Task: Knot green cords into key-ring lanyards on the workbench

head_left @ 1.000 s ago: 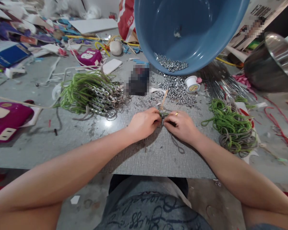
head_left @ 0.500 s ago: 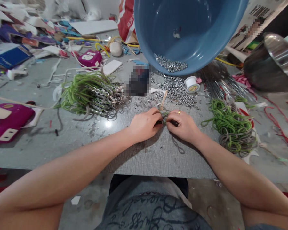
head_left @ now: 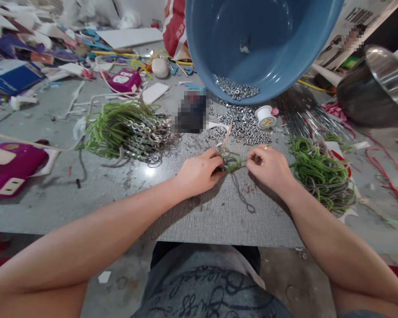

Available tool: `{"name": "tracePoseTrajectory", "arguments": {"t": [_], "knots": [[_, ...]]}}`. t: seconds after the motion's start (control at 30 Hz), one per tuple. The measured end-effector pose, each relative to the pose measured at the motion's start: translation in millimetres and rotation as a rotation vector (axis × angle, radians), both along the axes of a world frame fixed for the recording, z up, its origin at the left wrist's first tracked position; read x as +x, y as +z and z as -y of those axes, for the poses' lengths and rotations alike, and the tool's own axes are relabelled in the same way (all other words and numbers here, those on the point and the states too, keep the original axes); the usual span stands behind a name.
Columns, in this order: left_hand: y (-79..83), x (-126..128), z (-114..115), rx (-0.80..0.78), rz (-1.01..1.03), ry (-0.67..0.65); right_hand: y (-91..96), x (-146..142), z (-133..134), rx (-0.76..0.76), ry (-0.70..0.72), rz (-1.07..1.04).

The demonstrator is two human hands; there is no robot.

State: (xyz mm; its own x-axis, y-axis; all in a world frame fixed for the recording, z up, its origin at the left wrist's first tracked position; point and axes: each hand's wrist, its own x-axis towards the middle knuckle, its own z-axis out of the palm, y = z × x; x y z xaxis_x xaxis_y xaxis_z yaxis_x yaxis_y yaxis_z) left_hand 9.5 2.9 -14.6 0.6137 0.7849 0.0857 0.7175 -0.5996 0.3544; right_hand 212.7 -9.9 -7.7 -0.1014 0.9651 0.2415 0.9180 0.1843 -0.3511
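My left hand (head_left: 199,172) is pinched closed on one end of a short green cord (head_left: 232,165) at the middle of the grey table (head_left: 192,212). My right hand (head_left: 268,168), with a ring on one finger, is closed on the cord's other end, a little to the right. The green cord is stretched between both hands. A grey cord tail (head_left: 243,198) trails from it toward me. A small wooden stick (head_left: 226,137) leans just behind my hands. Loose metal nuts (head_left: 245,126) lie scattered beyond it.
A tilted blue basin (head_left: 258,44) holding nuts hangs over the back. A thread spool (head_left: 265,116) sits beneath it. Green cord piles lie left (head_left: 119,128) and right (head_left: 318,172). A steel bowl (head_left: 374,88) is far right, a magenta device (head_left: 9,168) far left.
My right hand has moved to the right, away from my left hand, drawing the green cord out between them. My left hand has stayed where it was.
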Motion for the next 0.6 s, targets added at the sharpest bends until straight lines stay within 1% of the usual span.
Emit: {"name": "tracePoseTrajectory", "arguments": {"t": [0.1,0.17,0.27,0.37,0.43,0.5,0.6], "knots": [[1.1,0,0,-0.013,-0.006,-0.008,5.9,0,2,-0.041,-0.096,0.19],[1.2,-1,0,-0.017,0.005,-0.017,9.0,0,4,-0.044,-0.128,0.289],[0.9,-3,0,-0.017,0.076,-0.035,10.1,0,4,-0.046,-0.118,0.403],[1.3,-7,-4,-0.024,0.209,-0.032,7.8,2,3,-0.036,-0.085,0.396],[1.7,-10,-7,-0.034,0.298,0.001,5.2,3,2,0.01,-0.011,0.3],[1.2,-12,-10,-0.03,0.351,0.025,2.1,3,2,0.061,0.133,0.185],[-2.3,-12,-13,0.034,0.346,-0.008,-2.8,2,2,0.073,0.345,0.088]]}}
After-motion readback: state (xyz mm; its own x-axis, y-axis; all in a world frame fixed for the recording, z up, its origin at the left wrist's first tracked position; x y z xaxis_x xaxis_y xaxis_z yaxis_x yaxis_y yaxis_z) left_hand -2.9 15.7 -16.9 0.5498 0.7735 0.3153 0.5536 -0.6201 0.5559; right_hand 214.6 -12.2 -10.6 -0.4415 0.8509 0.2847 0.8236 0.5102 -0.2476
